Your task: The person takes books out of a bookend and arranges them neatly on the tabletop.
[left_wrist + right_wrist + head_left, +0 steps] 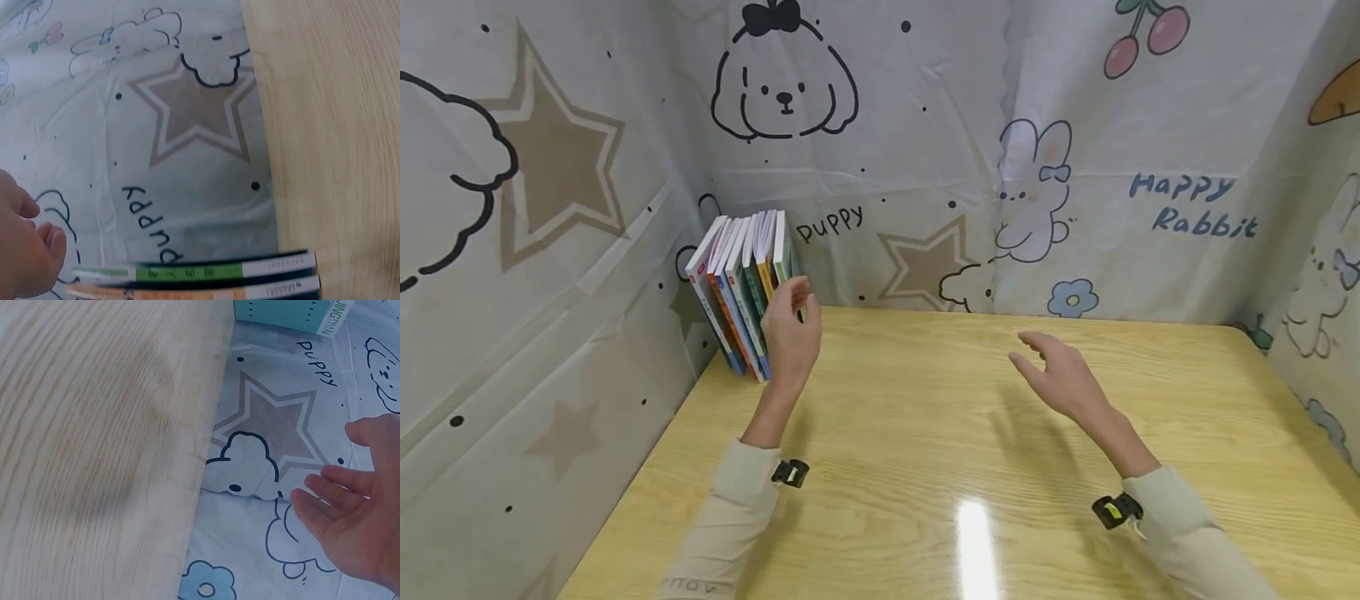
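The right hand (1060,375) is hovering spread over the bare desk (925,467), holding nothing; the left hand (792,329), fingers loose, is bracing the leaning row of books (741,287) propped against the corner curtain (550,250).

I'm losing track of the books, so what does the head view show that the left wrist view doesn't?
Only the head view shows the whole leaning row of books, the left hand at its outer end, and the right hand open above the table. Only the left wrist view shows the green spine close up. Both show books, the table and the printed backdrop.
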`<state>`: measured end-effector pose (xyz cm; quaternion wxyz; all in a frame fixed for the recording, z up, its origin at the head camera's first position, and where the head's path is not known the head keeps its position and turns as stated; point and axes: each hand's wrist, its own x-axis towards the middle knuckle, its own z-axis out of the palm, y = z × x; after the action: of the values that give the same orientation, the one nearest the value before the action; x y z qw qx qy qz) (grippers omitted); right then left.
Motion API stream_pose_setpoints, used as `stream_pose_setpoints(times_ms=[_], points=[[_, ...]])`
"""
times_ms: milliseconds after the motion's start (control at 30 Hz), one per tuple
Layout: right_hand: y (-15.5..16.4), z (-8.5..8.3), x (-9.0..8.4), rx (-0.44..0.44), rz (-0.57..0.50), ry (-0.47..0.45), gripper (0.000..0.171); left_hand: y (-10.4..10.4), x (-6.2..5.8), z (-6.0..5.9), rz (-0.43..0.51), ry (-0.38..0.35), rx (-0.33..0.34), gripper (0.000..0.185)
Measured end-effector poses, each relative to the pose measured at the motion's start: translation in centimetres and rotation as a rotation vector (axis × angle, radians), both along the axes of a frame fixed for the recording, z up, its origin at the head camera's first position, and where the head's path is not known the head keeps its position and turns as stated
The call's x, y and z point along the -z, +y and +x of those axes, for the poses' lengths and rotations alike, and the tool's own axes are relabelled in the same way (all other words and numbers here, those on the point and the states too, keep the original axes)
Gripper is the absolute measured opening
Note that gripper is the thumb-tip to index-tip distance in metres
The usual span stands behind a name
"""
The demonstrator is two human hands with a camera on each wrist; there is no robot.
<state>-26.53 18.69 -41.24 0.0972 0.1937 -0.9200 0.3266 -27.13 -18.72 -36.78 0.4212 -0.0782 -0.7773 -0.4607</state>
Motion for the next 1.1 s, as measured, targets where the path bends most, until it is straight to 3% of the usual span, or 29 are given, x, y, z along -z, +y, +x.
stream_pose_setpoints(times_ms=[167, 300, 400, 600, 733, 867, 1000, 1100], points=[[0.9, 0.4, 0.4, -0.017, -0.008, -0.013, 0.048, -1.9, 0.0, -0.3, 0.094, 0.037, -0.112, 0.027], [1.4, 0.4, 0.8, -0.031, -0.011, -0.013, 0.046, -4.0, -0.5, -0.9, 0.206, 0.112, -0.234, 0.028], [1.8, 0.5, 0.8, -0.036, -0.016, -0.004, 0.043, -5.4, -0.9, -1.4, 0.290, 0.119, -0.294, 0.032], [2.4, 0.7, 0.7, -0.034, -0.011, 0.007, 0.040, -7.7, -1.1, -2.4, 0.381, -0.011, -0.304, 0.044], [2.5, 0.6, 0.7, -0.043, -0.007, 0.010, 0.040, -8.9, -0.8, -2.9, 0.368, -0.094, -0.299, 0.047], [1.9, 0.3, 0.9, -0.063, -0.031, 0.018, 0.038, -10.3, -0.6, -3.2, 0.372, -0.122, -0.311, 0.043], [1.2, 0.1, 1.4, -0.079, -0.066, 0.008, 0.037, -11.5, -0.7, -3.2, 0.351, -0.150, -0.352, 0.037], [1.3, 0.0, 1.6, -0.075, -0.065, 0.002, 0.037, -11.9, 0.0, -3.6, 0.307, -0.221, -0.370, 0.033]])
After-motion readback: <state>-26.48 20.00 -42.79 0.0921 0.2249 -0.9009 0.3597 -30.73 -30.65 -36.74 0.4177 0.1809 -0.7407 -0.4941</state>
